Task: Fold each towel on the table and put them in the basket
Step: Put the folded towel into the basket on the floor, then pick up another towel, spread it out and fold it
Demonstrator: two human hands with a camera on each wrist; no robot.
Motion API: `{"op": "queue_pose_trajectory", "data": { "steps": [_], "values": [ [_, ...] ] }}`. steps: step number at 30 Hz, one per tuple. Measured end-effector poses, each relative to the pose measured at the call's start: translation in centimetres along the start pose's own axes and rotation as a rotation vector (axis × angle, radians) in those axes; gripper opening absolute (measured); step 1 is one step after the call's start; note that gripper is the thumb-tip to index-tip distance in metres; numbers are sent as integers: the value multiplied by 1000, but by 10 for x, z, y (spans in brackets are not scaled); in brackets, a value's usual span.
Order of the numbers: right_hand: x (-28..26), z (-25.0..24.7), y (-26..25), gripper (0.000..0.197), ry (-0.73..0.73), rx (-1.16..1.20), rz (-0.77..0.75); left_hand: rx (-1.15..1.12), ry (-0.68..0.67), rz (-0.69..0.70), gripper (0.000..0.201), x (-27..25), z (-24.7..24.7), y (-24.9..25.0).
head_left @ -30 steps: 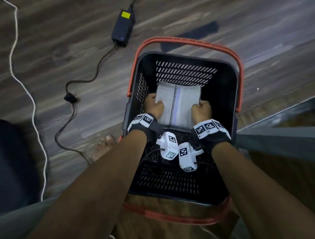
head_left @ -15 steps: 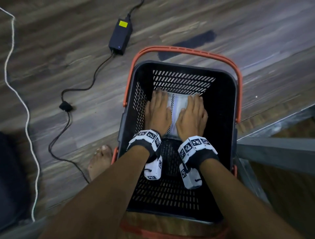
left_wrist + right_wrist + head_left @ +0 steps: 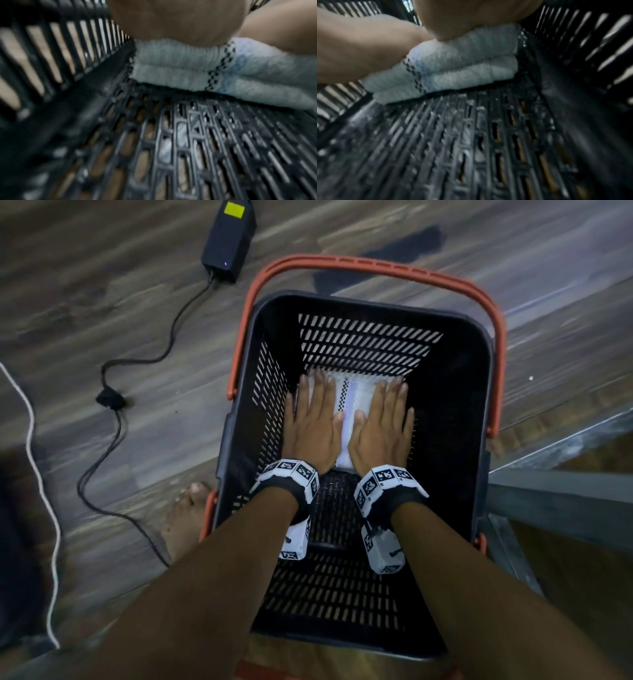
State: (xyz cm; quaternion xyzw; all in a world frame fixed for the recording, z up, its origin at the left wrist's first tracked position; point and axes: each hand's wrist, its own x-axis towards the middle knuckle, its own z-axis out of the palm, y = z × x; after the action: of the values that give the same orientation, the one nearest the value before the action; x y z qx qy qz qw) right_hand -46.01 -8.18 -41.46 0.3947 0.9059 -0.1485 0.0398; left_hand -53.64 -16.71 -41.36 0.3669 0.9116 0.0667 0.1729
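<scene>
A folded white terry towel [image 3: 356, 402] with a black-and-white checkered stripe and a pale blue band was seen lying on the slotted floor of a black plastic basket [image 3: 455, 412] with an orange handle [image 3: 376, 265], at the far end of the basket, close to its far wall. The left hand [image 3: 313, 426] was laid palm down on the left part of the towel, its fingers straight and held close together, the thumb stretched toward the stripe. The right hand [image 3: 383, 428] was laid flat on the right part in the same manner, fingers straight and nearly touching one another. The two hands were placed side by side with a narrow strip of towel showing between them. In the wrist views, which were blurred, the towel [image 3: 180, 63] was shown as two thick stacked layers under the heel of each hand, its near edge resting on the basket floor [image 3: 471, 135]. The basket was set on a wood-grain floor [image 3: 102, 268], where a black power adapter [image 3: 227, 244] with a yellow label, its black cable [image 3: 113, 412] and a white cord [image 3: 37, 474] were also seen. A bare foot [image 3: 186, 518] was placed just beside the basket's left near corner.
</scene>
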Motion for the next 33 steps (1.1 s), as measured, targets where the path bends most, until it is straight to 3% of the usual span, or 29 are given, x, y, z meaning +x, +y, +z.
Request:
{"op": "queue_pose_trajectory", "data": {
  "steps": [3,6,8,10,14,19,24,33],
  "values": [
    [1,-15,-1,62,-123,33,21,23,-109,-15,61,0,-14,2],
    [-7,-51,-5,58,-261,116,47,8,-360,-52,60,-4,-50,8],
    [-24,-82,-11,49,-282,149,58,-19,-515,-110,46,-14,-87,17],
    [-43,-121,-20,34,-296,114,63,-26,-549,-120,35,-29,-124,23],
    [-80,-207,-31,25,-314,-10,9,60,-434,-64,37,-70,-203,33],
    [-128,-330,-37,23,-146,-36,-69,115,-236,64,30,-135,-311,72],
    [-194,-446,-34,32,-6,-55,-88,99,60,233,37,-212,-409,119],
    [-308,-559,18,36,160,-144,-42,96,285,479,40,-301,-477,203]
  ]
}}
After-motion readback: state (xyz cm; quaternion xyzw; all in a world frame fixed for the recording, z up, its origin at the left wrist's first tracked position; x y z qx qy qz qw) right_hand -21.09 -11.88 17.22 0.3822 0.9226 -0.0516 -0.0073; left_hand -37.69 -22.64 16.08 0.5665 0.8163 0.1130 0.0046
